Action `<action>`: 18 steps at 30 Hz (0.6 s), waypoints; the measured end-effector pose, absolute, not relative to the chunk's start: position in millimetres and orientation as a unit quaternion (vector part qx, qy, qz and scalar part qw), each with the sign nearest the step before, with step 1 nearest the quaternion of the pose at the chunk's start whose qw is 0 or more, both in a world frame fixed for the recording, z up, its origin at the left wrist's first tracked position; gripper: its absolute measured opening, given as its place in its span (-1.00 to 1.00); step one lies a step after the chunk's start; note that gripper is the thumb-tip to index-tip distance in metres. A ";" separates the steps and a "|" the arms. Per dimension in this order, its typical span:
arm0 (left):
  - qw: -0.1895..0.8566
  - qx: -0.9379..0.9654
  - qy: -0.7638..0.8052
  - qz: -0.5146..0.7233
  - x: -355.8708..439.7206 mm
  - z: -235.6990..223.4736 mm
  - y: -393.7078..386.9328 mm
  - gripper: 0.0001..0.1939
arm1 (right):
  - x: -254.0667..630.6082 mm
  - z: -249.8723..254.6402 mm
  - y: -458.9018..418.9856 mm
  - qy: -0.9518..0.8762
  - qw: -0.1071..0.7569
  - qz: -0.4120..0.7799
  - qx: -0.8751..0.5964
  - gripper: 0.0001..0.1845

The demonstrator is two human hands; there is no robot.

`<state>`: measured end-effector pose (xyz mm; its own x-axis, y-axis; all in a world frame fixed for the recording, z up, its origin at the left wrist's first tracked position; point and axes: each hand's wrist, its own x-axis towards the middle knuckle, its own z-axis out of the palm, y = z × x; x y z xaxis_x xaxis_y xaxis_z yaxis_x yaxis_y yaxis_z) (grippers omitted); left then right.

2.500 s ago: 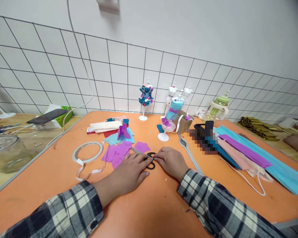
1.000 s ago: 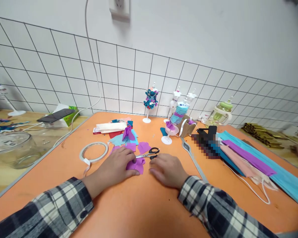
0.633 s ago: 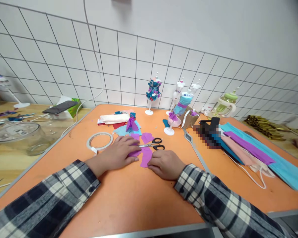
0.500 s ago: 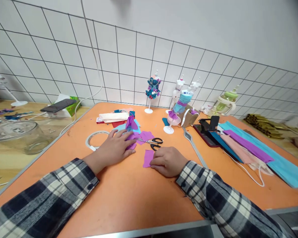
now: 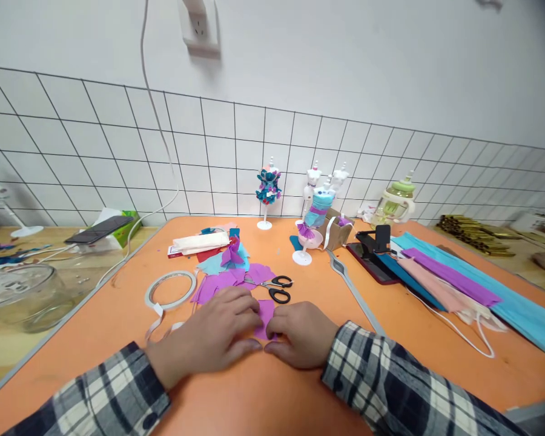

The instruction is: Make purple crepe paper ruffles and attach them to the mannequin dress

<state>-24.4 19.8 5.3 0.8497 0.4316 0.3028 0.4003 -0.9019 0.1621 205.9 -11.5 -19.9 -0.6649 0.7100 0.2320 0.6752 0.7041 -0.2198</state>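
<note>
A small rectangle of purple crepe paper point(image 5: 265, 313) lies on the orange table between my hands. My left hand point(image 5: 218, 330) is closed at its left side, with the thumb and curled fingers at the near edge; the fingertips partly hide it. Opposite, my right hand point(image 5: 303, 334) pinches the paper's right near corner. Just beyond are black-handled scissors point(image 5: 279, 295), their blades resting on a larger spread of purple crepe paper point(image 5: 220, 282). To the left of that lies a roll of white tape point(image 5: 149, 292), a loose strip trailing toward my left wrist.
Small dress-form stands rise at the back, one with teal decoration point(image 5: 268, 186) and another wrapped in blue point(image 5: 320, 206). On the right lie a phone point(image 5: 371, 266) and long strips of crepe paper point(image 5: 458, 278). A glass bowl point(image 5: 40, 297) stands far left, a green-lidded bottle point(image 5: 395, 203) at the back right.
My left hand has come from the purple paper pile back and right to the small purple piece. My right hand stays at that piece. The camera view has tilted up.
</note>
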 end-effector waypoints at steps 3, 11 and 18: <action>0.063 0.954 0.242 0.164 -14.1 -6.0 13.1 -0.93 | 200.9 -20.3 -13.4 -0.915 0.120 0.027 -0.384 -0.85; 0.055 0.951 0.260 0.156 -9.7 -6.7 10.7 -0.84 | 197.0 -17.0 -16.9 -0.876 0.142 0.050 -0.459 -0.86; 0.058 0.949 0.270 0.155 -9.8 -5.1 9.2 -0.86 | 192.4 -20.2 -16.9 -0.867 0.143 0.076 -0.472 -0.86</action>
